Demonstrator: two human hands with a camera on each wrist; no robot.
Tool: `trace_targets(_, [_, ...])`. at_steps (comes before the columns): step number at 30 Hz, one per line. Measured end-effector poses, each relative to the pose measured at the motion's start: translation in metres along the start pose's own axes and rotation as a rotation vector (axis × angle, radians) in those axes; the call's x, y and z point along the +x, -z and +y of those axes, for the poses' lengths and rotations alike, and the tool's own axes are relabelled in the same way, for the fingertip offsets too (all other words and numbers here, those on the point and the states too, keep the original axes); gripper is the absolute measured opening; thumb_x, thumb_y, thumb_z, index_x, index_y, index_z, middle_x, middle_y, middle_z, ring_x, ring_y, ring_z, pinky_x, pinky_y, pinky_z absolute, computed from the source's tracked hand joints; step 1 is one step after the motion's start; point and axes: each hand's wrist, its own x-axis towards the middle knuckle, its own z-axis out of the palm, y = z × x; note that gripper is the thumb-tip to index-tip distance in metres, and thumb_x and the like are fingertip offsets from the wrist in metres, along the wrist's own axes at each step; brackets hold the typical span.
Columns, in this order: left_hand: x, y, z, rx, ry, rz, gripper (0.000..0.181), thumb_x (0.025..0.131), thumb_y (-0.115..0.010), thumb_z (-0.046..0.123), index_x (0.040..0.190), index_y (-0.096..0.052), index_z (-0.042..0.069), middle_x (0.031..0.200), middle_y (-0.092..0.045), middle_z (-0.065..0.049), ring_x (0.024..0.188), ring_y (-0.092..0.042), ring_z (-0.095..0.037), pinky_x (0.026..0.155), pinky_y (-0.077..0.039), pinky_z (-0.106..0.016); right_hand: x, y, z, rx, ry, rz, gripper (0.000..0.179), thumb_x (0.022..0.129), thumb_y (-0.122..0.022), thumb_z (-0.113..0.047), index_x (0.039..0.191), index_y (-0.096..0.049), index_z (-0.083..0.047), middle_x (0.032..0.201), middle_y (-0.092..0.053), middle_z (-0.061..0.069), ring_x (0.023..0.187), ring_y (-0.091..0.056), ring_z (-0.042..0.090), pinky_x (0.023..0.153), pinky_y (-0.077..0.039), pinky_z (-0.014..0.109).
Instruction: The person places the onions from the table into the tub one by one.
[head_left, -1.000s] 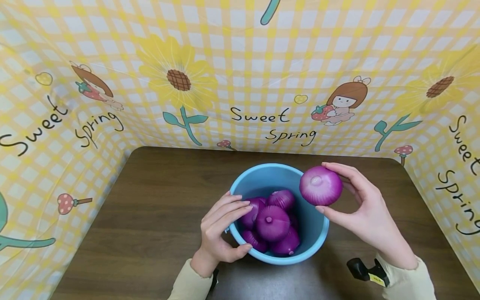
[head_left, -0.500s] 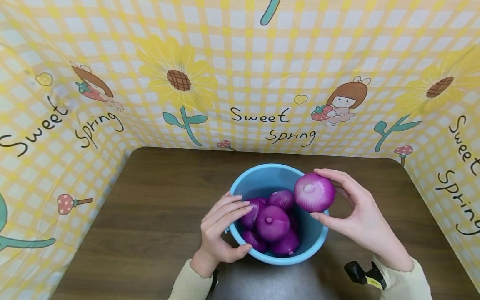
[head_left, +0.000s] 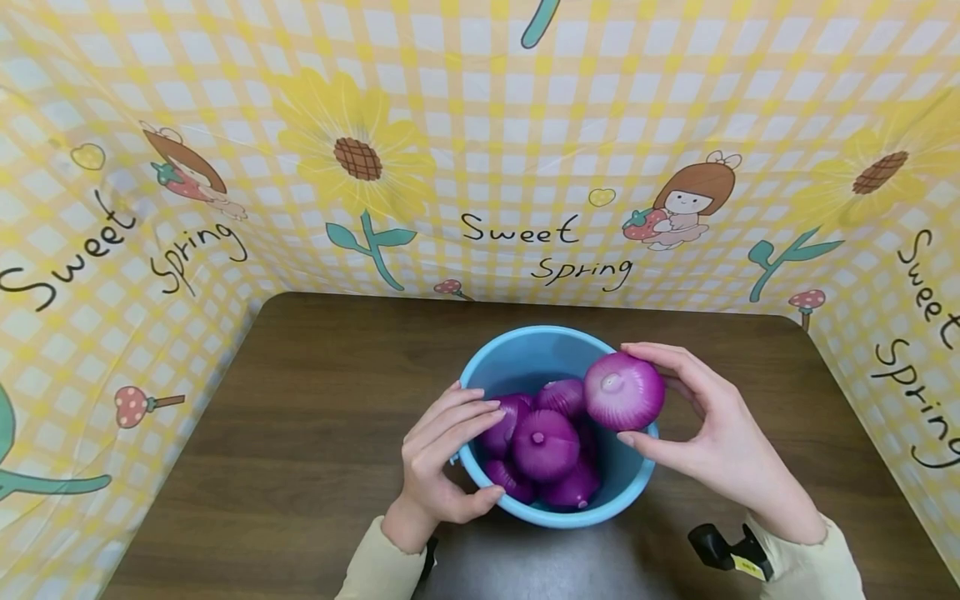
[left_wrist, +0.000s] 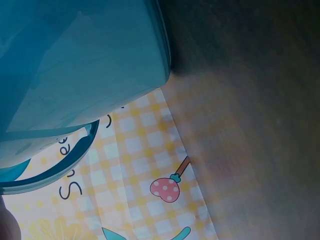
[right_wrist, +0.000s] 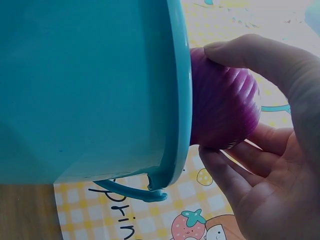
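In the head view a light blue bucket (head_left: 552,520) stands on the dark wooden table and holds several purple onions (head_left: 545,446). My left hand (head_left: 442,458) grips the bucket's left rim, fingertips reaching over the edge and thumb at the near side. Between thumb and fingers, my right hand (head_left: 716,433) holds another purple onion (head_left: 624,390) at the right rim. That onion (right_wrist: 225,100) partly passes behind the rim in the right wrist view, with the thumb on one side and fingers on the other. Only a sliver of the left hand (left_wrist: 7,222) shows in the left wrist view.
The brown tabletop (head_left: 322,417) extends around the bucket. A yellow checked cloth (head_left: 480,150) walls in the back and both sides. The bucket's handle (left_wrist: 75,155) hangs against its outer side. A black wrist device (head_left: 727,550) sits by the right sleeve.
My right hand has brought its onion leftward and slightly nearer, from outside the right rim to over the bucket's opening. The left hand and the bucket stay in place.
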Motion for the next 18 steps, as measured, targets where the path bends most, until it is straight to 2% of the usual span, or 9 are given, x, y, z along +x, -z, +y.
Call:
trace_targets(5, [0.001,-0.001,0.0,-0.002,-0.001,0.002,0.06,0.092,-0.065,0.051,0.102,-0.075,-0.007,0.101,-0.073,-0.021,0.099,-0.068,-0.039,0.1,-0.049,-0.059,-0.001,0.0,0.005,0.002,0.024,-0.007,0.084,0.063,-0.09,0.014,0.139,-0.056,0.001,0.135,-0.059,0.01,0.121,-0.057,0.018,0.102,-0.048,0.023])
trace_targets(10, [0.001,-0.001,0.0,-0.001,0.003,0.0,0.06,0.092,-0.065,0.051,0.103,-0.075,-0.007,0.102,-0.073,-0.021,0.099,-0.068,-0.038,0.1,-0.049,-0.059,-0.005,0.0,0.022,0.003,0.024,-0.017,0.09,0.063,-0.093,0.008,0.143,-0.055,-0.007,0.138,-0.058,0.003,0.124,-0.056,0.02,0.103,-0.047,0.025])
trace_targets(14, [0.0,0.0,0.0,-0.001,0.006,-0.003,0.06,0.092,-0.065,0.051,0.103,-0.075,-0.007,0.102,-0.073,-0.021,0.099,-0.068,-0.038,0.1,-0.049,-0.059,-0.007,0.0,0.033,0.007,0.048,-0.023,0.091,0.063,-0.095,0.004,0.144,-0.055,-0.009,0.139,-0.058,0.005,0.124,-0.056,0.022,0.104,-0.047,0.027])
trace_targets(18, [-0.001,0.0,0.0,-0.001,0.007,-0.005,0.06,0.091,-0.065,0.051,0.103,-0.075,-0.007,0.102,-0.073,-0.021,0.1,-0.068,-0.038,0.1,-0.049,-0.059,-0.007,0.0,0.035,0.015,0.053,-0.021,0.091,0.064,-0.095,0.002,0.145,-0.055,-0.01,0.139,-0.058,0.008,0.122,-0.059,0.027,0.107,-0.045,0.028])
